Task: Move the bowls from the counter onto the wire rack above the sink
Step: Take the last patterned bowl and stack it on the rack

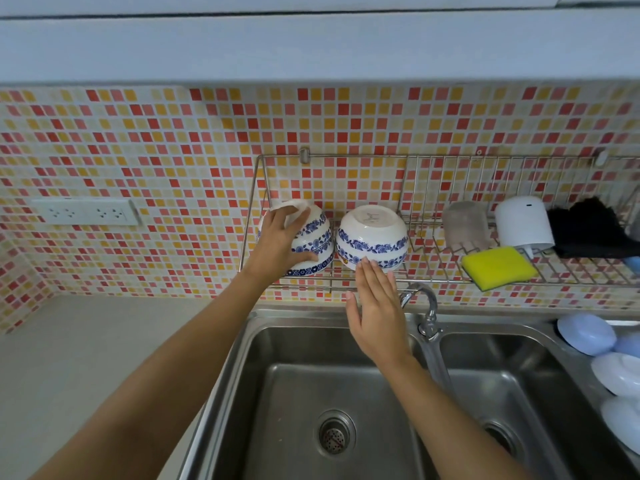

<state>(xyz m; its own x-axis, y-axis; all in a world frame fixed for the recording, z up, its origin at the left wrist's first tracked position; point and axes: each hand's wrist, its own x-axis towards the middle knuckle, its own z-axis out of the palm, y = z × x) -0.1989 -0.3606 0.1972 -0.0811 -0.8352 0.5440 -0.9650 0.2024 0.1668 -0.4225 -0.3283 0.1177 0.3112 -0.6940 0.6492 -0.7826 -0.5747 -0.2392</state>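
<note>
Left hand (281, 241) clamped on inverted bowls (313, 242) on rack (433, 271); right hand (375, 306) flat, fingers together

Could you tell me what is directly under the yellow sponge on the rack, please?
The yellow sponge lies on the wire rack, its front corner overhanging the edge. Mosaic tiles show below through the wires. What the sponge itself covers cannot be seen.
</note>
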